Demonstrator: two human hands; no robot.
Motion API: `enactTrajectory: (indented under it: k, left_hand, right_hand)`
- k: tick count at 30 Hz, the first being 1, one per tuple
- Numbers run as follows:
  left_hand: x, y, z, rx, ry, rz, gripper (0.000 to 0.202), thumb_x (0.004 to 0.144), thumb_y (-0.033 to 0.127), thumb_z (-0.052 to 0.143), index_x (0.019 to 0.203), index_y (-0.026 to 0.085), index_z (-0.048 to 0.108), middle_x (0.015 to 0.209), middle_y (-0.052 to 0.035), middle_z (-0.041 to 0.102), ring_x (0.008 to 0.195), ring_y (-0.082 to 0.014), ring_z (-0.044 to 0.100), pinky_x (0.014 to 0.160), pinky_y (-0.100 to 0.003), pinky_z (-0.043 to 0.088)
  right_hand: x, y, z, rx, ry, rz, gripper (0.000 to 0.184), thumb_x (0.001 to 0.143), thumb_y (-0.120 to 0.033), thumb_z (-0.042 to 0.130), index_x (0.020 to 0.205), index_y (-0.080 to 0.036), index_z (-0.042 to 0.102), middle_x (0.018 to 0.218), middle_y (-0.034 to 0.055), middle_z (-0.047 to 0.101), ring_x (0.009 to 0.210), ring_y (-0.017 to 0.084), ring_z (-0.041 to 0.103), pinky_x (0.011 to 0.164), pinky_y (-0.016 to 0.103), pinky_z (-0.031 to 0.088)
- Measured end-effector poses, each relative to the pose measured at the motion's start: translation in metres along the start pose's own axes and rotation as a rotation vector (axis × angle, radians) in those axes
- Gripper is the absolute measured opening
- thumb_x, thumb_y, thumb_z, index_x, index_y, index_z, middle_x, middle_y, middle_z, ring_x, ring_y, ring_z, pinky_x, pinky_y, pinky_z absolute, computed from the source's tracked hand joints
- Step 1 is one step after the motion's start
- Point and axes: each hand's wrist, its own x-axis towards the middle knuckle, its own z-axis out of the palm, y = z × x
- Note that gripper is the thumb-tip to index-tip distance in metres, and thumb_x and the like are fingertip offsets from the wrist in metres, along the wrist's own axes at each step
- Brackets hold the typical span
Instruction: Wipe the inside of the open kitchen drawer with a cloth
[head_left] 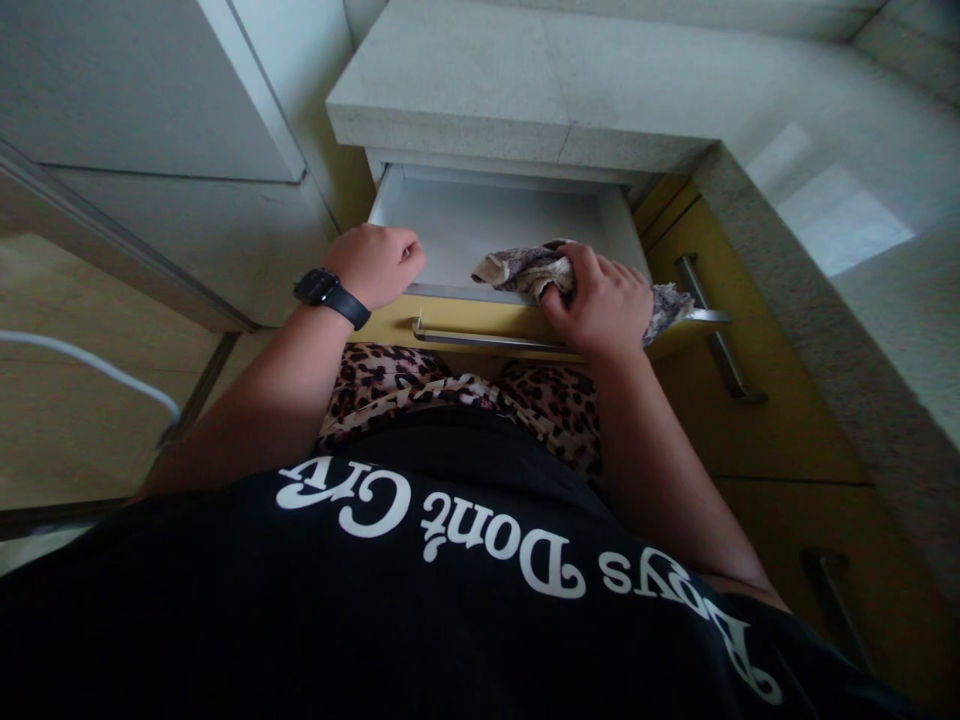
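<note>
A white drawer (480, 215) stands pulled out from under a pale stone countertop (570, 90). Its yellow front carries a metal bar handle (480, 338). My left hand (376, 264), with a black watch on the wrist, is curled over the drawer's front edge at the left. My right hand (600, 300) is closed on a crumpled patterned cloth (525, 268) that rests on the front edge at the right. The inside of the drawer looks bare.
Yellow cabinet fronts with metal handles (716, 330) run down the right under the counter (862, 230). A white appliance or cabinet (165, 120) stands at the left. A white cable (90, 365) crosses the tan floor at left.
</note>
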Motion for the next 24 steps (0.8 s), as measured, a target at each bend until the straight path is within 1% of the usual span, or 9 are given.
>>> enactTrajectory:
  k: [2, 4, 11, 16, 18, 20, 24]
  left_hand:
    - [-0.0001, 0.001, -0.0005, 0.021, 0.036, -0.006, 0.045, 0.097, 0.042, 0.037, 0.109, 0.02, 0.074, 0.104, -0.0102, 0.073, 0.097, -0.0256, 0.066, 0.091, -0.039, 0.05]
    - [0.0001, 0.0014, -0.0007, 0.028, 0.052, -0.001, 0.044, 0.097, 0.041, 0.038, 0.107, 0.02, 0.075, 0.103, -0.0103, 0.073, 0.093, -0.0252, 0.066, 0.089, -0.038, 0.05]
    - [0.0015, -0.0009, 0.0011, 0.002, 0.046, -0.003, 0.043, 0.097, 0.041, 0.037, 0.107, 0.02, 0.074, 0.101, -0.0093, 0.073, 0.094, -0.025, 0.066, 0.091, -0.039, 0.05]
    - [0.001, -0.0003, 0.0003, -0.013, 0.059, -0.013, 0.041, 0.096, 0.041, 0.04, 0.107, 0.022, 0.074, 0.105, -0.0089, 0.074, 0.097, -0.0262, 0.066, 0.095, -0.04, 0.049]
    - [0.0008, 0.0005, -0.0006, 0.002, 0.072, -0.003, 0.039, 0.096, 0.041, 0.041, 0.105, 0.022, 0.075, 0.104, -0.0088, 0.075, 0.094, -0.0261, 0.067, 0.09, -0.039, 0.049]
    - [0.0011, 0.0008, -0.001, 0.027, 0.077, 0.015, 0.039, 0.095, 0.041, 0.042, 0.101, 0.022, 0.075, 0.1, -0.0087, 0.075, 0.09, -0.026, 0.067, 0.081, -0.037, 0.049]
    - [0.0027, -0.0006, 0.0003, 0.052, 0.087, 0.034, 0.038, 0.095, 0.041, 0.042, 0.096, 0.023, 0.075, 0.093, -0.0076, 0.075, 0.085, -0.0252, 0.067, 0.07, -0.035, 0.044]
  right_hand:
    - [0.0002, 0.0002, -0.0003, -0.007, -0.004, -0.001, 0.057, 0.093, -0.054, 0.041, 0.135, -0.02, 0.058, 0.113, 0.0117, 0.067, 0.098, 0.025, 0.061, 0.09, 0.037, 0.04]
    - [0.0005, 0.0003, -0.0004, -0.013, -0.003, -0.004, 0.057, 0.093, -0.054, 0.041, 0.135, -0.02, 0.058, 0.112, 0.0115, 0.068, 0.097, 0.025, 0.06, 0.09, 0.036, 0.04]
    - [0.001, -0.0007, -0.0023, 0.003, -0.002, 0.008, 0.056, 0.092, -0.053, 0.043, 0.133, -0.019, 0.059, 0.111, 0.0115, 0.068, 0.096, 0.025, 0.06, 0.089, 0.035, 0.039]
    - [0.0006, -0.0011, -0.0037, 0.003, 0.008, 0.016, 0.052, 0.092, -0.051, 0.046, 0.134, -0.023, 0.06, 0.111, 0.009, 0.068, 0.097, 0.025, 0.061, 0.089, 0.035, 0.039]
    - [0.0003, -0.0008, -0.0033, 0.003, 0.019, 0.012, 0.051, 0.092, -0.05, 0.048, 0.134, -0.024, 0.06, 0.111, 0.0084, 0.069, 0.097, 0.024, 0.062, 0.089, 0.034, 0.038]
    - [0.0001, -0.0003, -0.0029, 0.0, 0.029, 0.011, 0.05, 0.092, -0.049, 0.05, 0.134, -0.025, 0.061, 0.111, 0.0077, 0.069, 0.097, 0.024, 0.062, 0.089, 0.034, 0.038]
    - [0.0, 0.0001, -0.0035, -0.004, 0.029, 0.009, 0.05, 0.092, -0.05, 0.049, 0.134, -0.025, 0.061, 0.11, 0.0071, 0.07, 0.097, 0.025, 0.063, 0.088, 0.034, 0.038]
